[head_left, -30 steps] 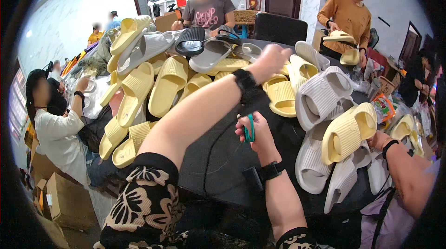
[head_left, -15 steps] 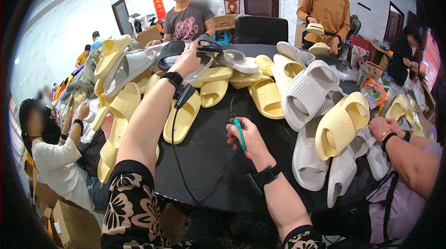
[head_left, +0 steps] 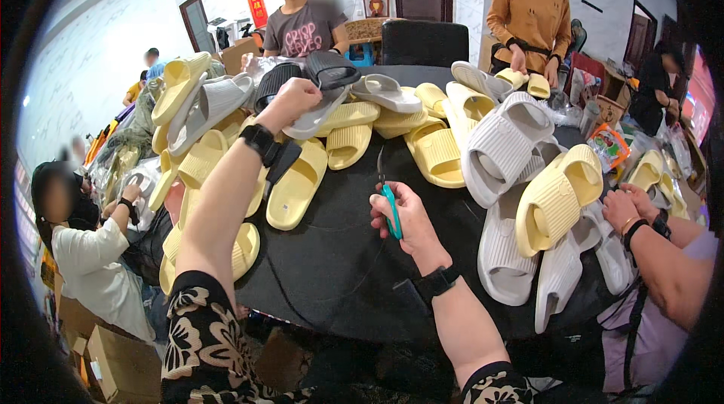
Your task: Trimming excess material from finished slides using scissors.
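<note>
My left hand [head_left: 292, 101] reaches over a heap of slippers, its fingers closed in a pinch. Just beyond its fingertips lies a black slipper [head_left: 332, 70], with a grey slipper [head_left: 320, 115] beneath the hand. What the pinch holds, if anything, is hidden. Above the middle of the table, my right hand [head_left: 413, 227] grips small scissors [head_left: 391, 210] with teal handles, the dark blades pointing away from me. A second black slipper [head_left: 277, 84] rests left of my left hand. The nearest yellow slipper [head_left: 296, 185] lies below my left wrist.
Grey ribbed slippers [head_left: 504, 144] and a yellow slipper [head_left: 559, 200] pile up at the right, beside a co-worker's hands [head_left: 628, 208]. The black table [head_left: 339, 253] curves along its near edge. Cardboard boxes [head_left: 124, 362] stand at the lower left. Other people work around the table.
My left hand has drawn back slightly toward me and its fingers have closed. The black slipper near it has turned. Across the table, the person in orange has lowered the yellow slippers.
</note>
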The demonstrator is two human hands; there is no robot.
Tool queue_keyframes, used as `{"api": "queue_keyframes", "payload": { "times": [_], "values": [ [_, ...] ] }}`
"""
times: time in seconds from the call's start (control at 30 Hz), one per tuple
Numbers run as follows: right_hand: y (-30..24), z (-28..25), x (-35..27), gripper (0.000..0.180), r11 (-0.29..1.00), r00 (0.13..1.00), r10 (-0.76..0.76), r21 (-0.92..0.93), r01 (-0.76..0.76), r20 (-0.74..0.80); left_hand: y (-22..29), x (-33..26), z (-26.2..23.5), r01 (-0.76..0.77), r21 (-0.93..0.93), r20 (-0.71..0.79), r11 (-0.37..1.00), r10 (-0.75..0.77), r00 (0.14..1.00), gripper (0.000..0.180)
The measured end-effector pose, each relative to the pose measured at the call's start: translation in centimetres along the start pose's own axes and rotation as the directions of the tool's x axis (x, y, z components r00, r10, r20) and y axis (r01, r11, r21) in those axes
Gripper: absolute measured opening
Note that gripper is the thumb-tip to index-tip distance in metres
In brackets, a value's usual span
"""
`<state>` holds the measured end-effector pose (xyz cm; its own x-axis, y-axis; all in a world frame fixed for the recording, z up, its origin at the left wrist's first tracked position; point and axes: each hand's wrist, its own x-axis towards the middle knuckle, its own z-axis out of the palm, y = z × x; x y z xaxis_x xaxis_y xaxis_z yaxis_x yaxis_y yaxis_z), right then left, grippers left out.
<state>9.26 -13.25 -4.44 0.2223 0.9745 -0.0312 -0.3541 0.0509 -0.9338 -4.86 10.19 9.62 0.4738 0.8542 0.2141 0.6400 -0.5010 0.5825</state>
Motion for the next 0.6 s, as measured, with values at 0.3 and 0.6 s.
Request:
{"api": "queue_keyframes", "payload": {
  "times": [0.3, 0.6],
  "values": [
    [-2.0, 0.9, -1.1, 0.039, 0.990, 0.976, -0.135, 0.050, 0.128, 0.169, 3.6, -10.1, -0.3, -0.151, -0.199, 0.131, 0.968, 0.178, 0.975, 0.018],
    [-1.4, 1.7, -1.7, 0.036, 0.970, 0.912, -0.038, 0.235, -0.065, 0.408, 2.3, -12.6, 0.9, 0.082, -0.352, 0.187, 0.933, -0.016, 0.982, 0.013]
  ]
}}
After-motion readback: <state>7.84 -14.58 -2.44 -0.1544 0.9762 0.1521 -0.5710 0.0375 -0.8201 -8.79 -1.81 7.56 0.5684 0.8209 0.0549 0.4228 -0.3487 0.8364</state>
